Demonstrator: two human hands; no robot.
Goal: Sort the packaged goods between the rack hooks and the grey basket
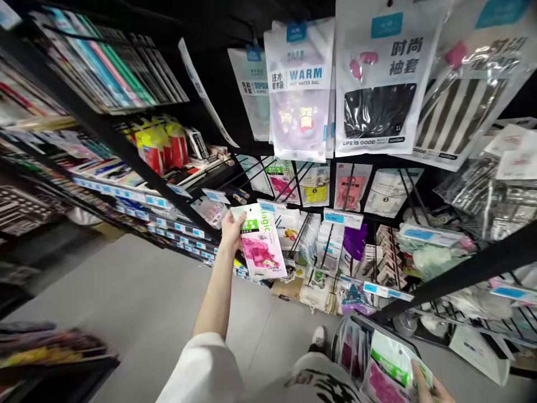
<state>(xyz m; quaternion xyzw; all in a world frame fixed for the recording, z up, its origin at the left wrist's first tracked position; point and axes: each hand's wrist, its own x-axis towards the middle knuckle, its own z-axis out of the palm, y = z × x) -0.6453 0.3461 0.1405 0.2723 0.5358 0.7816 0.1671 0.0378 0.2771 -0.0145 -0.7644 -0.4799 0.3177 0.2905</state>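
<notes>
My left hand (232, 230) reaches out to the rack, thumb and fingers closed on the left edge of a white and green "Magic" packet (263, 246) with a pink cloth-like item showing. Low at the right, my right hand (432, 387) grips the edge of a similar green and white packet (388, 369) with pink contents, partly cut off by the frame. That packet is at a dark-rimmed basket (356, 322), where several more packets (350, 352) stand. Another pink packet (284, 182) of the same look hangs on a hook behind my left hand.
Above hang a hot water bag pack (300, 95) and a sleeve pack (381, 78). Metal hooks with price tags (343, 218) stick out toward me. Stationery shelves (126, 187) run along the left. Grey floor (142, 296) lies below, with a dark display stand (54, 369) at lower left.
</notes>
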